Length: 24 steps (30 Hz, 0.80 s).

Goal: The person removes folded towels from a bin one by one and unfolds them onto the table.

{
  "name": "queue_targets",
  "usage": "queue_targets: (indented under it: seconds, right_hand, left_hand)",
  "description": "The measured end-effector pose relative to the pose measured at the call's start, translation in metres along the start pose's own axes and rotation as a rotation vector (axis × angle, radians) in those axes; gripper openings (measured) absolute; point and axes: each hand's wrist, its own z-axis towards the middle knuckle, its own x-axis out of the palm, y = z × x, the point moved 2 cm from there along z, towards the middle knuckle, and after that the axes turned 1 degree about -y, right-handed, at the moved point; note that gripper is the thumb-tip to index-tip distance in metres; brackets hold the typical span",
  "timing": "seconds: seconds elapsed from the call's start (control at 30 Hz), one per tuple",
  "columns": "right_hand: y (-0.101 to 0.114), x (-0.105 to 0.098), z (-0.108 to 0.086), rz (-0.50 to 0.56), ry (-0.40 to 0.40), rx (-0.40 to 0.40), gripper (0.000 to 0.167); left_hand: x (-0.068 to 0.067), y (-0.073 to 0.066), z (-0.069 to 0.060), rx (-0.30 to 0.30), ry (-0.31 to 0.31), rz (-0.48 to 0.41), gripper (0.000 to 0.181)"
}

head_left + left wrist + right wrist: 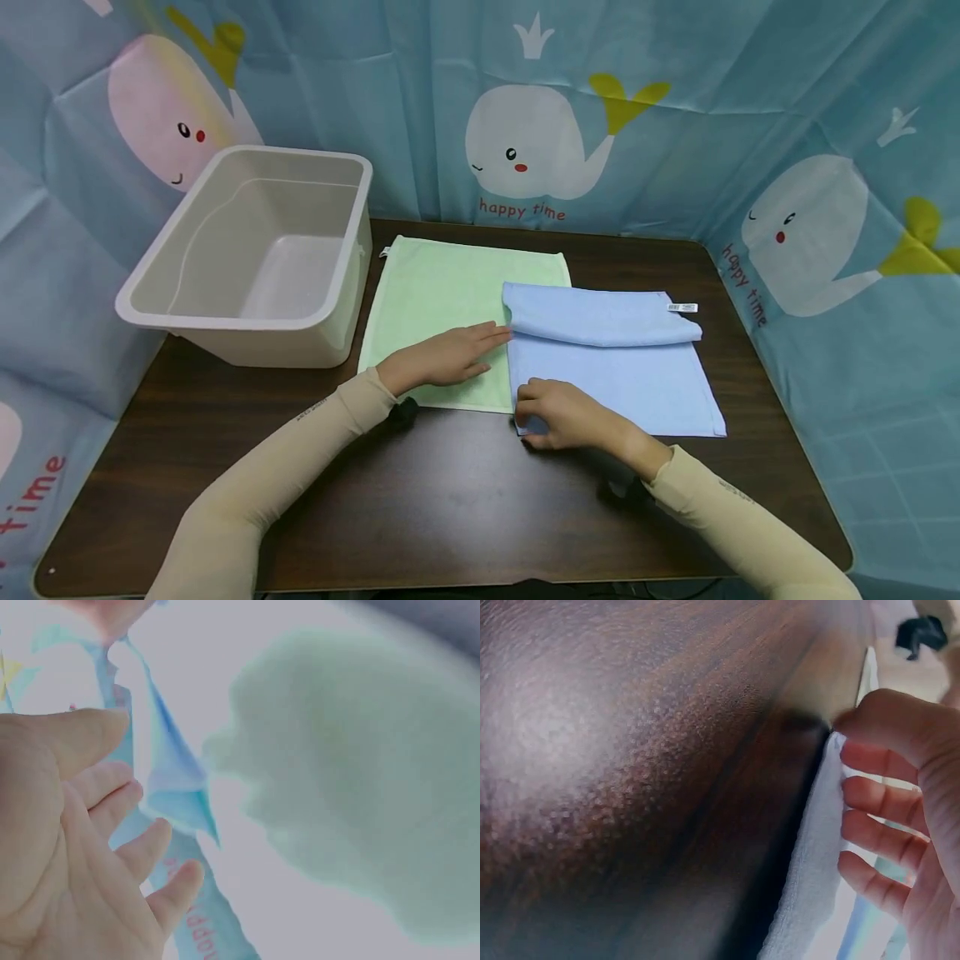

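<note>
A light blue cloth (615,379) lies on the right, its far part folded over toward the near side and a white tag at its far right corner. It overlaps a flat light green cloth (442,283). My right hand (566,414) pinches the near left corner of the blue cloth between thumb and fingers; the right wrist view shows this corner at the tip of the thumb (877,716). Over the green cloth, my left hand (450,357) reaches out with straight fingers, tips at the blue cloth's left edge. Whether they touch it, I cannot tell.
A deep off-white plastic bin (251,323) stands at the back left of the dark brown wooden table (450,517), with nothing visible inside. Blue curtains (420,108) printed with whales hang behind and on both sides.
</note>
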Motion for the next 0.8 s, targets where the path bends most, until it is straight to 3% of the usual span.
queue_targets:
  seconds: [0.17,0.4,0.57,0.8]
  right_hand:
    - [0.0,-0.001,0.001,0.006,0.012,0.01,0.013]
    - [-0.003,-0.002,0.003,0.109,0.023,0.02,0.009]
    - [-0.01,0.0,0.002,0.258,0.052,0.07,0.007]
    - [-0.02,-0.001,0.0,0.427,0.038,0.142,0.01]
  left_hand:
    - [-0.018,0.012,0.025,-0.087,-0.004,0.012,0.06]
    - [-0.017,0.043,0.051,-0.191,0.099,0.008,0.064]
    - [-0.011,0.054,0.06,-0.217,0.142,-0.002,0.07]
    - [-0.006,0.06,0.063,-0.281,0.162,0.003,0.069]
